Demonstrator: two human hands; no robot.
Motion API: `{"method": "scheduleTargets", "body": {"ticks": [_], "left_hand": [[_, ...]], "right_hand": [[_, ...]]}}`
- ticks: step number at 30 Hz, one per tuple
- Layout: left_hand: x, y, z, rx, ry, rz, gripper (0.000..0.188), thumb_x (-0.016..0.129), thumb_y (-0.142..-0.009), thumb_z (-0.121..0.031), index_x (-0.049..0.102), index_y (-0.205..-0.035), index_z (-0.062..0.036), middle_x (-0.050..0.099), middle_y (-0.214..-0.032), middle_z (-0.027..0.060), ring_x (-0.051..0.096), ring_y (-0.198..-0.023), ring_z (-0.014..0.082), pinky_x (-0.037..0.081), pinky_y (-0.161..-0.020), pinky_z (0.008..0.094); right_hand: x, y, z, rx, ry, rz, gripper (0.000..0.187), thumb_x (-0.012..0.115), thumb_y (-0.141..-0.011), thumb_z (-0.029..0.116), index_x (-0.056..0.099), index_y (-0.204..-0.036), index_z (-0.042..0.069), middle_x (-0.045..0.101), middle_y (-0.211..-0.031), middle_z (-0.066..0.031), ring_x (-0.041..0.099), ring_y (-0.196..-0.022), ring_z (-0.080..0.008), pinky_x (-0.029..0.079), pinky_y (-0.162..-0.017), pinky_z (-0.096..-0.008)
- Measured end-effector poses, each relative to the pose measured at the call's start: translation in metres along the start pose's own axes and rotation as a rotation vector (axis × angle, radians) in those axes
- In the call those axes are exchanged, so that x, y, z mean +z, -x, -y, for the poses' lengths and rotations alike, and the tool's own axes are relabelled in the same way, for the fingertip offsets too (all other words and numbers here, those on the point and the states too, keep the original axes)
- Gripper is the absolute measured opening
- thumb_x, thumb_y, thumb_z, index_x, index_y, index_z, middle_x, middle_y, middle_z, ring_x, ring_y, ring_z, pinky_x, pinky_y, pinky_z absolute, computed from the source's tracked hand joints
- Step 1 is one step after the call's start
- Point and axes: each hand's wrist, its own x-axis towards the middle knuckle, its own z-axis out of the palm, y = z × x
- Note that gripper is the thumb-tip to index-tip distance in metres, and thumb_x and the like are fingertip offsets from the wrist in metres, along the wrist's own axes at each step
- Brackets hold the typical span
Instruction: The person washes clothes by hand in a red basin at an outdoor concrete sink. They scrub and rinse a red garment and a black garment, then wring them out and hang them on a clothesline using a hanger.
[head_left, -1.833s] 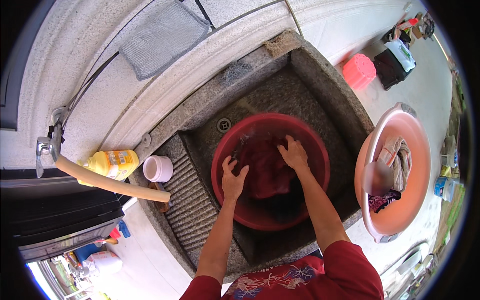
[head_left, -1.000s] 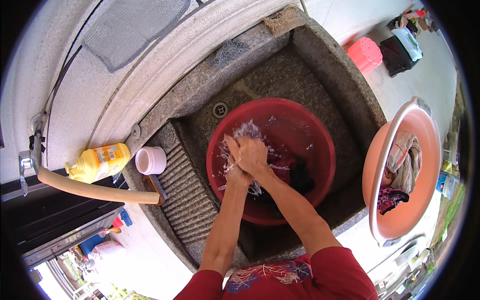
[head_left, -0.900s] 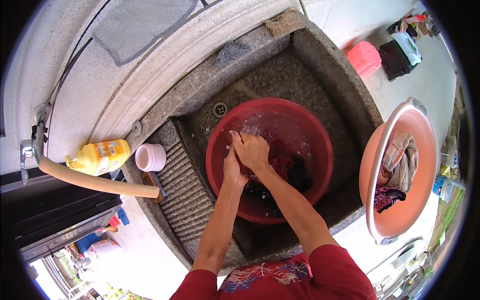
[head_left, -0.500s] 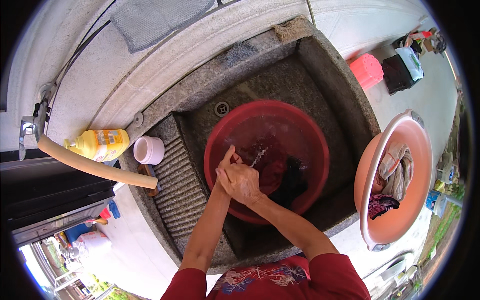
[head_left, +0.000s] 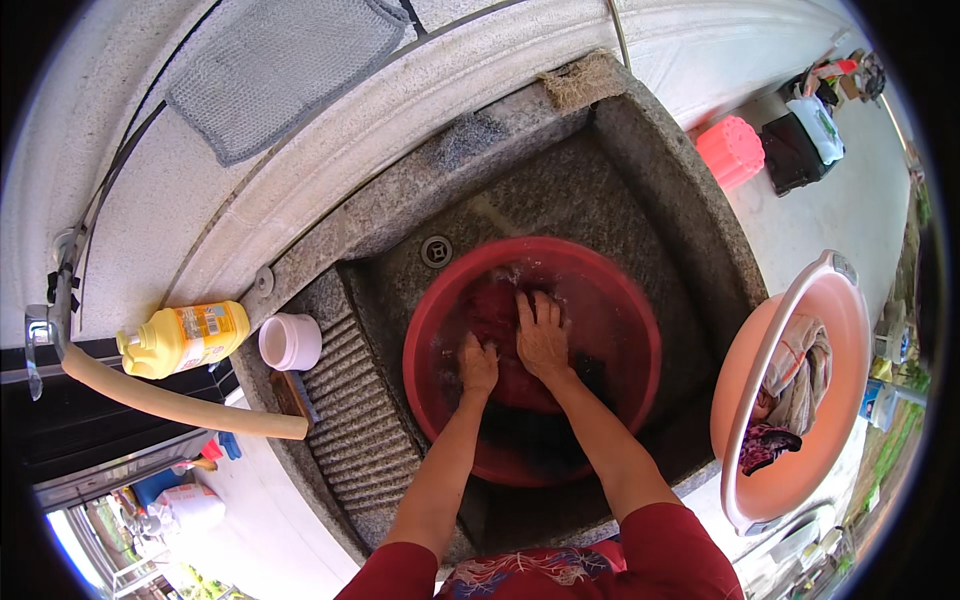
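Observation:
In the red basin (head_left: 416, 345) of water, my left hand (head_left: 479, 366) and my right hand (head_left: 542, 342) lie side by side on a wet dark red cloth (head_left: 493, 312). The right fingers are stretched out and slightly apart. On the left hand, thumb and forefinger stand apart, while its other fingertips are partly hidden at the cloth. Neither hand visibly grips anything. A dark cloth (head_left: 535, 428) lies in the water nearer to me, beneath my wrists.
The basin stands in a stone sink (head_left: 680, 200) beside its ribbed washboard (head_left: 350, 400). Left are a pink tub (head_left: 290, 342), a brush (head_left: 291, 394), a yellow bottle (head_left: 190, 338) and a tap hose (head_left: 180, 402). At right, a peach basin (head_left: 835, 440) holds clothes (head_left: 800, 365).
My hands have come apart from being clasped together and gone down onto the red cloth. The view has shifted, so the basin sits slightly lower in the picture.

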Motion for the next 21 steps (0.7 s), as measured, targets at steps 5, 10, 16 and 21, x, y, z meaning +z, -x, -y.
{"method": "scheduleTargets", "body": {"ticks": [5,10,16,21], "left_hand": [[-0.042,-0.030,-0.014,-0.083,0.651,0.096,0.045,0.058,-0.077,-0.011,0.049,-0.120,-0.0029,0.058,-0.110,0.0103,0.056,-0.099,0.0268,0.042,-0.088,0.0421],[-0.051,-0.019,-0.086,-0.545,1.827,0.186,0.044,0.053,-0.085,-0.039,0.053,-0.114,-0.0062,0.059,-0.108,0.0084,0.057,-0.098,0.0263,0.046,-0.085,0.0429],[-0.045,0.003,-0.067,-0.211,1.932,0.419,0.044,0.048,-0.089,-0.042,0.052,-0.115,-0.0077,0.059,-0.107,0.0080,0.057,-0.095,0.0251,0.047,-0.083,0.0430],[-0.052,0.022,-0.089,-0.657,1.640,0.203,0.034,0.048,-0.091,-0.041,0.057,-0.107,-0.0122,0.060,-0.102,0.0045,0.058,-0.094,0.0205,0.050,-0.080,0.0350]], "right_hand": [[0.000,-0.039,-0.042,0.230,-0.357,-0.084,0.021,0.061,-0.071,0.012,0.061,-0.091,0.005,0.059,-0.092,-0.0154,0.056,-0.088,-0.0324,0.047,-0.076,-0.0398],[-0.026,-0.018,0.040,0.242,-0.942,-0.034,0.022,0.058,-0.068,0.013,0.059,-0.088,0.003,0.058,-0.091,-0.0145,0.056,-0.083,-0.0316,0.047,-0.071,-0.0425],[-0.083,0.012,0.116,-0.048,-0.596,-0.097,0.026,0.071,-0.068,0.026,0.056,-0.076,0.006,0.056,-0.074,-0.0142,0.057,-0.068,-0.0314,0.047,-0.057,-0.0402],[-0.054,-0.037,0.085,0.209,-0.488,-0.122,0.039,0.060,-0.082,0.037,0.050,-0.061,0.006,0.055,-0.056,-0.0149,0.057,-0.049,-0.0354,0.047,-0.046,-0.0446]]}}
